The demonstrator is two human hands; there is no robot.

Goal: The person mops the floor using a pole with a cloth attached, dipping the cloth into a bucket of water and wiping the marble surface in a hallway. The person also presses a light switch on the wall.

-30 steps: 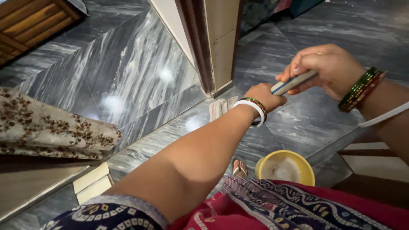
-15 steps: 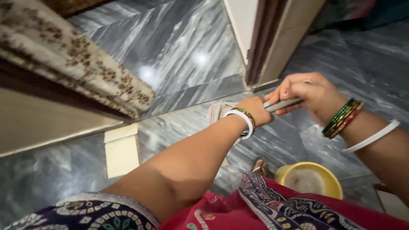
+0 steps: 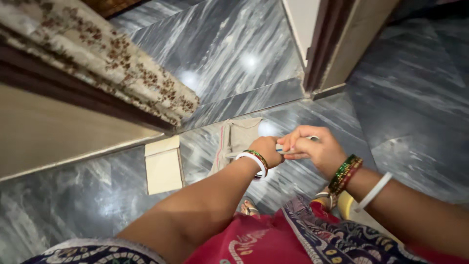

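Both your hands meet at the centre of the view, over the marble floor (image 3: 234,54). Your right hand (image 3: 317,149) is clenched around a thin grey handle (image 3: 293,146), fingers wrapped over the top, and your left hand (image 3: 266,151) closes on the same handle just at its nine o'clock side, the two fists touching. Only a short stretch of the handle shows between them; what it ends in is hidden.

It looks stiff and light, a smooth rod that could turn in a loose grip, so the close two-fisted hold you have suits it. I would judge it sturdy rather than fragile, though its lower part cannot be seen.

On the floor directly beyond your hands, at twelve o'clock, lies a folded grey cloth (image 3: 239,139), soft and limp, flat on the marble. At nine o'clock from the hands sits a pale cream block (image 3: 163,166), well apart from the cloth. A patterned floral mattress edge (image 3: 112,63) runs from ten to eleven o'clock above a wooden frame. A door frame (image 3: 332,49) stands at one o'clock. At five o'clock a sliver of a yellow bowl (image 3: 346,205) shows behind your right wrist, near your foot, and your red garment (image 3: 254,239) fills six o'clock. The polished floor looks slippery.
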